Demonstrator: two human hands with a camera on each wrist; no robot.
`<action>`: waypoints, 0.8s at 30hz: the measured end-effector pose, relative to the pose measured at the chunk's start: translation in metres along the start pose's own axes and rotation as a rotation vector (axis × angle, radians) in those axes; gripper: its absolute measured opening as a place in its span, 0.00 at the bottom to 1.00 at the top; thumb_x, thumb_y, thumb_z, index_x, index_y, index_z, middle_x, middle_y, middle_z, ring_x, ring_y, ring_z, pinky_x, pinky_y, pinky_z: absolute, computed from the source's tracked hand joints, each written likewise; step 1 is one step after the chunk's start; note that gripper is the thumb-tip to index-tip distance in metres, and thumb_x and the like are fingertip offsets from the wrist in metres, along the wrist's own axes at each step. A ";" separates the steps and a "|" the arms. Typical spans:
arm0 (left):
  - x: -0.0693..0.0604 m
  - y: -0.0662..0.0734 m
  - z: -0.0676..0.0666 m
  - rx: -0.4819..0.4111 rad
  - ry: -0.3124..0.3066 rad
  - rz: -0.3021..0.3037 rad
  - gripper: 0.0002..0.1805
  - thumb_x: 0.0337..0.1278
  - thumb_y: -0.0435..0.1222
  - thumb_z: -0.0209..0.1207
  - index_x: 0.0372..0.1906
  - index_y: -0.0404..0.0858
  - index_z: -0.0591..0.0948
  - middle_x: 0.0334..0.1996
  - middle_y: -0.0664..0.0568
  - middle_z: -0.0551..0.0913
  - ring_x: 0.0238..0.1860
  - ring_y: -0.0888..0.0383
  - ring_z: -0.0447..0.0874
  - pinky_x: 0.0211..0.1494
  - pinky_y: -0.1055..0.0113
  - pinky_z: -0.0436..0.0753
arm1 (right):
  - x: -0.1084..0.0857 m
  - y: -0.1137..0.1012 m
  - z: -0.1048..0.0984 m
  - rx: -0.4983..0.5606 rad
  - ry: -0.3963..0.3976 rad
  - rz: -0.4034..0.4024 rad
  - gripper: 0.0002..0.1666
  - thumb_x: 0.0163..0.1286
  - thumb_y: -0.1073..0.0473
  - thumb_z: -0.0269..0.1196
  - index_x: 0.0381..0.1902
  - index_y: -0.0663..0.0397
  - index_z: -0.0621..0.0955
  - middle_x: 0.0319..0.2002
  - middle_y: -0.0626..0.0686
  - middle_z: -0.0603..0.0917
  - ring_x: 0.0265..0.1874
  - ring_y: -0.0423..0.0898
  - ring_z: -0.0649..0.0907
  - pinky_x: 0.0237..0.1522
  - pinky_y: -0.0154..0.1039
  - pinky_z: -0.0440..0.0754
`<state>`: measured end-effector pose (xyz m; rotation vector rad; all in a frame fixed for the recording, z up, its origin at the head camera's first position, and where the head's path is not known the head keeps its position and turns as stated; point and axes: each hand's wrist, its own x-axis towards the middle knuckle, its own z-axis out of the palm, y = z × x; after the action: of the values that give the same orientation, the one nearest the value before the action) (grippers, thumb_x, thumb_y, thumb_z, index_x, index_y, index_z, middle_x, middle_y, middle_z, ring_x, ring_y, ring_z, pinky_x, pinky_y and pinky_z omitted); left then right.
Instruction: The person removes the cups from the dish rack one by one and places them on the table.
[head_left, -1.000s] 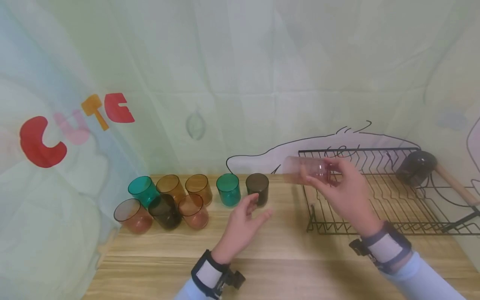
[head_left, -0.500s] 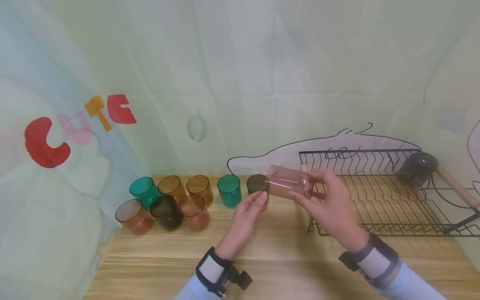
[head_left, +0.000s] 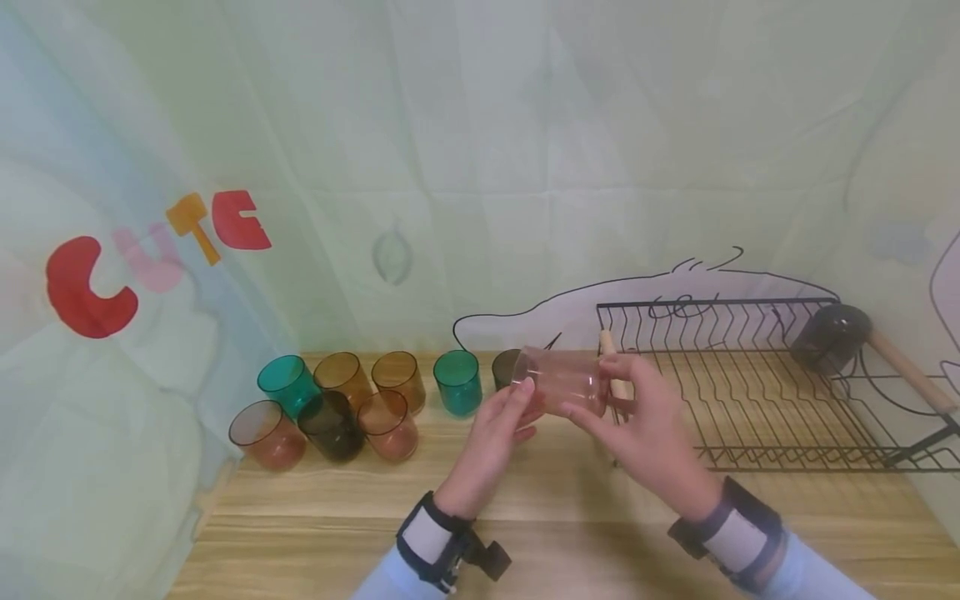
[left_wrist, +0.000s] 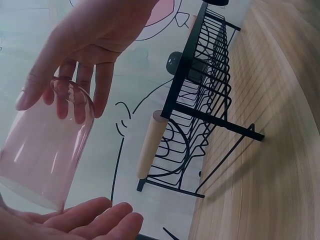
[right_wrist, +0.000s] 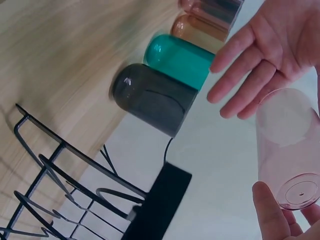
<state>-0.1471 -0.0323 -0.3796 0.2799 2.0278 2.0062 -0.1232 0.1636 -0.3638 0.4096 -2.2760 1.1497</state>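
A clear pink drinking glass [head_left: 564,382] is held sideways in the air, its mouth to the left. My right hand [head_left: 654,437] grips it around the base end, thumb on the near side; the right wrist view shows the glass's round base [right_wrist: 301,191] by the fingertips. At the mouth end, my left hand [head_left: 486,442] touches the glass near the rim with its thumb. The left hand's fingers [left_wrist: 107,220] lie straight below the rim in the left wrist view. Partly hidden behind the glass stands a dark grey glass [head_left: 506,363], with a teal glass [head_left: 457,385] beside it.
To the left several more glasses stand grouped: teal [head_left: 287,383], amber [head_left: 341,381], dark [head_left: 330,427] and pink [head_left: 267,437] among them. A black wire dish rack [head_left: 716,301] with wooden handles [left_wrist: 152,145] occupies the right, a dark cup [head_left: 831,335] at its far end.
The right hand has brought the pink glass left and down from over the rack's left edge. The left hand has come up to meet its rim. The standing glasses have not moved.
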 end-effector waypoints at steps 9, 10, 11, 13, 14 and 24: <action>-0.003 0.002 0.000 -0.027 0.044 0.003 0.33 0.57 0.64 0.49 0.59 0.45 0.70 0.53 0.54 0.79 0.57 0.56 0.78 0.62 0.55 0.75 | -0.005 0.001 0.005 0.020 -0.033 0.006 0.39 0.46 0.43 0.73 0.52 0.51 0.71 0.53 0.45 0.74 0.49 0.40 0.78 0.39 0.28 0.83; -0.003 0.002 0.000 -0.031 0.047 0.000 0.33 0.56 0.64 0.49 0.58 0.46 0.70 0.53 0.55 0.79 0.57 0.57 0.78 0.62 0.56 0.75 | -0.006 0.001 0.005 0.016 -0.040 0.009 0.39 0.46 0.43 0.73 0.52 0.51 0.71 0.52 0.45 0.74 0.49 0.39 0.78 0.39 0.28 0.83; -0.003 0.002 0.000 -0.036 0.050 0.005 0.33 0.56 0.64 0.49 0.58 0.46 0.70 0.52 0.54 0.79 0.56 0.57 0.78 0.62 0.56 0.76 | -0.006 0.001 0.005 0.008 -0.048 0.013 0.39 0.46 0.42 0.73 0.52 0.50 0.71 0.52 0.44 0.74 0.49 0.39 0.77 0.40 0.28 0.83; -0.003 0.003 0.000 -0.038 0.056 0.010 0.32 0.56 0.63 0.50 0.58 0.46 0.70 0.52 0.53 0.79 0.55 0.56 0.78 0.61 0.56 0.76 | -0.006 0.001 0.004 -0.009 -0.059 0.018 0.39 0.47 0.41 0.72 0.52 0.49 0.71 0.52 0.44 0.74 0.49 0.38 0.77 0.40 0.29 0.83; -0.003 0.003 0.000 -0.038 0.061 0.009 0.32 0.56 0.63 0.50 0.58 0.47 0.70 0.51 0.53 0.79 0.54 0.56 0.79 0.61 0.56 0.77 | -0.007 0.001 0.004 -0.019 -0.066 0.025 0.38 0.47 0.40 0.72 0.52 0.48 0.71 0.51 0.43 0.73 0.48 0.38 0.77 0.40 0.29 0.83; -0.005 0.012 0.002 -0.089 0.108 0.029 0.33 0.55 0.56 0.59 0.62 0.46 0.65 0.53 0.53 0.78 0.55 0.59 0.78 0.59 0.61 0.78 | -0.007 0.000 0.004 -0.066 -0.107 0.019 0.37 0.48 0.38 0.71 0.51 0.49 0.72 0.49 0.43 0.77 0.48 0.38 0.79 0.40 0.29 0.83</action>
<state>-0.1424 -0.0315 -0.3679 0.1880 2.0010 2.1657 -0.1187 0.1603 -0.3702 0.4338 -2.4075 1.0826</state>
